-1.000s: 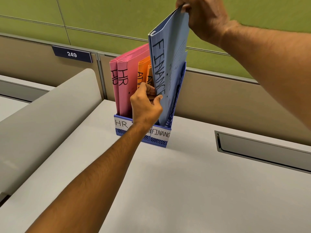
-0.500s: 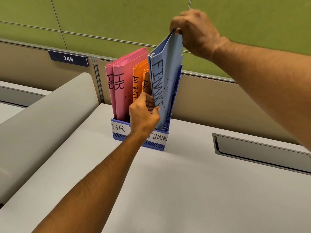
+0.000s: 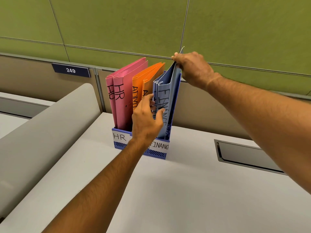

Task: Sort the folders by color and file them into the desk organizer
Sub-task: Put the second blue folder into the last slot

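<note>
A blue desk organizer (image 3: pixel 158 153) stands on the grey desk against the partition, its front labelled HR and FINANCE. Two pink HR folders (image 3: pixel 123 96) fill its left slot, two orange ADMIN folders (image 3: pixel 149 76) the middle, and blue FINANCE folders (image 3: pixel 166 98) the right. My right hand (image 3: pixel 191 68) pinches the top rear corner of the blue FINANCE folder, which sits down in the right slot. My left hand (image 3: pixel 146 121) is in front of the organizer, fingers spread, touching the spines of the orange and blue folders and hiding the middle label.
A grey curved divider (image 3: pixel 42 132) rises at the left. A recessed cable tray (image 3: pixel 244 153) is set into the desk (image 3: pixel 185 190) at the right. Behind the organizer stand a beige partition and a green wall, with a blue plate reading 249 (image 3: pixel 70 70).
My right hand has lowered the blue FINANCE folder from high above the organizer down into the right slot. My left hand stayed at the folder spines and opened its fingers.
</note>
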{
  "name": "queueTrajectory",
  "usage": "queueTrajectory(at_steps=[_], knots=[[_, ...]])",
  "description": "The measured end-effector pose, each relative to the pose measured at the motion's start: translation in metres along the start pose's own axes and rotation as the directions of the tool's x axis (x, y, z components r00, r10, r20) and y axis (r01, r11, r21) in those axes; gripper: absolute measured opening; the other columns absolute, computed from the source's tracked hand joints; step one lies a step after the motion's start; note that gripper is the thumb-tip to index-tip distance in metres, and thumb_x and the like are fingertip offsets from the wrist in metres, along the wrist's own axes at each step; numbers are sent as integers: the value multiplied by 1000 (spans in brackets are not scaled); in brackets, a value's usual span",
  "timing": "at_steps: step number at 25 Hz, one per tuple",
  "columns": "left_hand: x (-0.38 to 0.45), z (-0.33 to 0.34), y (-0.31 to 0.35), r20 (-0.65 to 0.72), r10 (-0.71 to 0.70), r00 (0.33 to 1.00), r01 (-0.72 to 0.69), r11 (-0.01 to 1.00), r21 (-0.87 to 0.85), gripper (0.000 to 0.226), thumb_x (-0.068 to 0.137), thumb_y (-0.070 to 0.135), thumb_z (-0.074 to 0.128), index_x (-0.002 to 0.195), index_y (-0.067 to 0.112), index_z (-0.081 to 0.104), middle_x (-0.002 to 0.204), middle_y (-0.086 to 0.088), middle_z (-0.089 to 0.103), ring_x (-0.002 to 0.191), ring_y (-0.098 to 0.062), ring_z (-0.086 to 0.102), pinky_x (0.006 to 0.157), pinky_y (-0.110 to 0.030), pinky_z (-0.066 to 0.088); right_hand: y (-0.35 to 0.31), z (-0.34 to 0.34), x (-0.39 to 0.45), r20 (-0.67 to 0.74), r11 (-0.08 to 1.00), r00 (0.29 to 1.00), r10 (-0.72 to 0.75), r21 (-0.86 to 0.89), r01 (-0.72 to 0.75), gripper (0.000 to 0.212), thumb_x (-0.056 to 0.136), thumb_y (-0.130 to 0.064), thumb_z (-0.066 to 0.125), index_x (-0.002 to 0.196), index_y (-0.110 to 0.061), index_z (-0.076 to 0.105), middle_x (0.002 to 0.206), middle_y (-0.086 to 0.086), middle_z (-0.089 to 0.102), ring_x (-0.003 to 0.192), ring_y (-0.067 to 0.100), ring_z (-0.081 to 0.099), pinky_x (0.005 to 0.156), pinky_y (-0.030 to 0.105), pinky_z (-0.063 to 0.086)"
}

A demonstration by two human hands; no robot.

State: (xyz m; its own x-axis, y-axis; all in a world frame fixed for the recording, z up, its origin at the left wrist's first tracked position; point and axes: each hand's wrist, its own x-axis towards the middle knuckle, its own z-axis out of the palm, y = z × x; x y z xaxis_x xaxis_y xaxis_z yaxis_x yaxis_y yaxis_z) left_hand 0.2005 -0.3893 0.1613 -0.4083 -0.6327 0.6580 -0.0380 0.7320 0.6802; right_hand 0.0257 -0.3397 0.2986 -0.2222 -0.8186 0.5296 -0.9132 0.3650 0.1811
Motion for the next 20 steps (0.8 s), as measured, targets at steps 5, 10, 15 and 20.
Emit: queueTrajectory(at_steps=[5,10,15,20], knots=[[14,6,6,12,-38,999,37,994,103,30,85,16,71,111,9,57,105,-8,69,94,-22,67,79,-34,59,5,-8,8,41,999,999,-31,-4,31,28,94,3,49,116,-7,63,109,15,69,103,33,62,88,48,53],[27,5,9,-26,-82,996,85,986,147,25,85,15,70,105,9,58,100,-7,68,90,-20,64,81,-38,58,3,-3,18,114,998,993,-37,-53,43,21,97,-7,51,115,-7,62,107,15,69,98,34,62,84,44,54],[31,9,15,-11,-15,1000,17,981,192,44,80,14,74,117,12,50,109,-6,58,93,-17,57,81,-32,56,7,12,8,238,999,971,-20,-31,29,47,93,-17,53,139,-8,43,140,20,49,127,35,47,107,45,41],[27,9,10,-7,139,990,-126,916,380,77,74,33,72,138,9,37,128,-15,44,114,-25,44,94,-39,46,0,19,-14,226,977,967,-119,201,73,81,73,-34,43,149,-9,27,157,17,23,145,24,25,117,36,20]])
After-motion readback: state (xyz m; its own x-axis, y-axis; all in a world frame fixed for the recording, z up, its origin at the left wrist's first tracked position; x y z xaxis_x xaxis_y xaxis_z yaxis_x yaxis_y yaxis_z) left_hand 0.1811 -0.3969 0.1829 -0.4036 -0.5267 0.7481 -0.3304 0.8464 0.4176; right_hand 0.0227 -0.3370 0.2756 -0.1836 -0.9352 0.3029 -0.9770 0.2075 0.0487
